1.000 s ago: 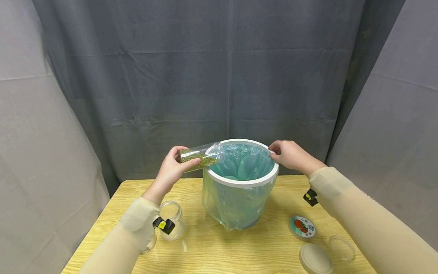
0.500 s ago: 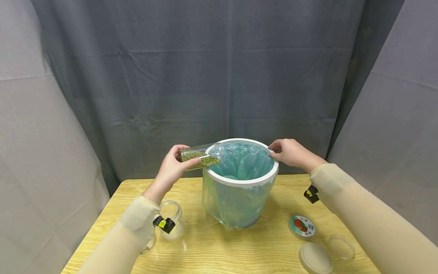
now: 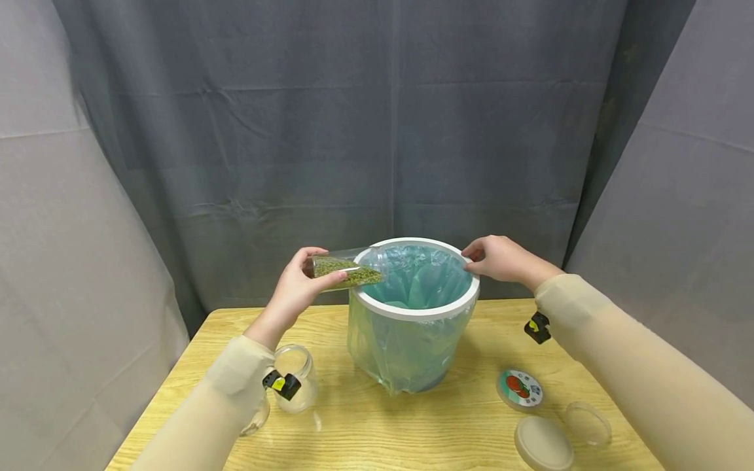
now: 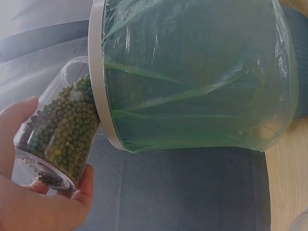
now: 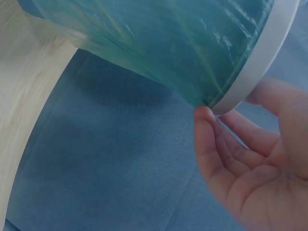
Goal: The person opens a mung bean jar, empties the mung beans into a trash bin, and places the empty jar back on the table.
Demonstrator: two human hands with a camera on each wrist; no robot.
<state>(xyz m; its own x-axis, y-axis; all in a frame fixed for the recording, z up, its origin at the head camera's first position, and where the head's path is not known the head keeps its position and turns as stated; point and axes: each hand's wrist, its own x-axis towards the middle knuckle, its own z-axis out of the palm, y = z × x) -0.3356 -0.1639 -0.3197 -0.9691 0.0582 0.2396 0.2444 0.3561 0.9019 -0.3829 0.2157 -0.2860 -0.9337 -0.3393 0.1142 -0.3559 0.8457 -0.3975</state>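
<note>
In the head view my left hand (image 3: pixel 291 288) grips a clear jar (image 3: pixel 347 269) partly filled with small green beans (image 3: pixel 336 267), likely mung beans. The jar lies nearly on its side, its mouth over the left rim of a white-rimmed trash bin (image 3: pixel 415 314). The left wrist view shows the thumb and fingers around the base end of the jar (image 4: pixel 60 125), and the beans reach up towards its mouth. On the opposite side, my right hand (image 3: pixel 503 261) pinches the bin's rim. Seen from the right wrist, thumb and fingers meet at that white rim (image 5: pixel 262 57). A blue-green bag (image 3: pixel 421 278) lines the bin.
An open clear jar (image 3: pixel 299 386) stands on the wooden table (image 3: pixel 353 438) by my left forearm, which partly hides another clear vessel (image 3: pixel 257 420). At the right lie a lid with a tomato picture (image 3: pixel 520 390), a beige lid (image 3: pixel 544 443) and a clear round cover (image 3: pixel 589 424). Curtains surround the table.
The jar has tipped a little further, and the beans have slid right towards its mouth. My right wrist and forearm have risen slightly while the fingers stay on the rim.
</note>
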